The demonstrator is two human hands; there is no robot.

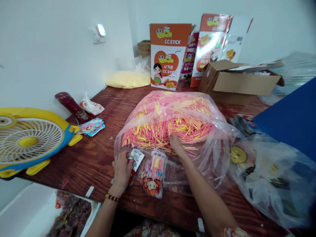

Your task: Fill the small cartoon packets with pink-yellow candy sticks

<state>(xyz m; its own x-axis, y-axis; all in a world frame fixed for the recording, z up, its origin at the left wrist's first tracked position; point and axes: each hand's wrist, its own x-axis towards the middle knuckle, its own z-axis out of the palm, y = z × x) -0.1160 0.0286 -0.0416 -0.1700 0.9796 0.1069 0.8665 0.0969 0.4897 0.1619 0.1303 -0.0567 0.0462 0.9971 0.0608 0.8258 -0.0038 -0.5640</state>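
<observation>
- Head view, looking down on a dark red-brown counter [91,168], with a printed carton [164,52] at the back and a yellow-and-blue fan [28,141] at the left.
- Across the middle spreads a large clear plastic bag [221,121], holding a heap of thin pink and yellow sticks [148,131].
- Right hand [175,144]: reaches to the near edge of the heap, fingers down among the sticks. Their tips are hidden, so whether they grasp any cannot be told. The step in hand appears to be gathering sticks; the next move calls for drawing a neat bunch together without dragging strays along.
- Left hand [120,169]: fingers bent over a white-labelled packet [137,157]; whether they grip it or only rest there is unclear. Steadying that packet seems useful.
- Between the forearms lies a filled packet [156,164], sticks showing through its clear upper part, a red-haired cartoon face below.
- Several loose sticks lie crosswise beside the right fingers.
</observation>
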